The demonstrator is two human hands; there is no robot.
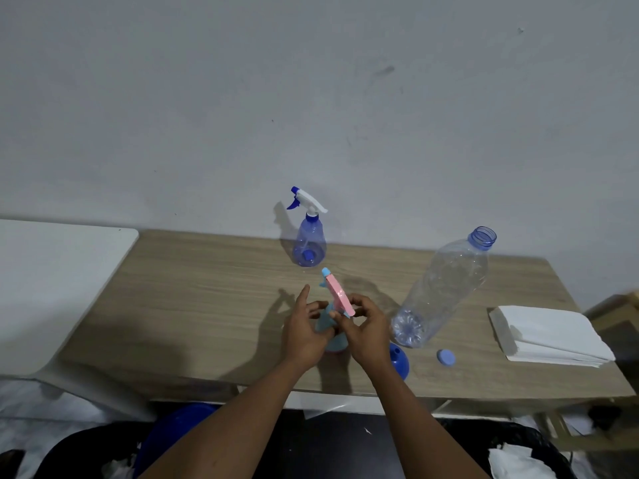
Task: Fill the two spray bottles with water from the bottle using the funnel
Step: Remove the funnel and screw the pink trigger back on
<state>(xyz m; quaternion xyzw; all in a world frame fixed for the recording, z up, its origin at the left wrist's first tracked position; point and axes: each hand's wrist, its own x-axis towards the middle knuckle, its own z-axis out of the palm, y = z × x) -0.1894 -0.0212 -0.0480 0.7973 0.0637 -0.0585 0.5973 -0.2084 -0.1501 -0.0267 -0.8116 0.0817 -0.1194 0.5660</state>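
A light blue spray bottle [325, 323] with a pink spray head [338, 293] stands near the table's front edge. My left hand [306, 331] holds the bottle's body, index finger pointing up. My right hand [366, 328] grips the pink head near its collar. A second spray bottle [308, 245], clear blue with a white and blue trigger head, stands at the back by the wall. A large clear water bottle [446, 288] stands uncapped at the right and looks nearly empty. Its blue cap [446, 357] lies on the table. The blue funnel [399, 359] lies just behind my right wrist.
A stack of white paper towels [549, 335] lies on the wooden table [193, 288] at the far right. A white surface [52, 278] adjoins the table on the left. Below the table's front edge are a blue object [173, 433] and crumpled paper.
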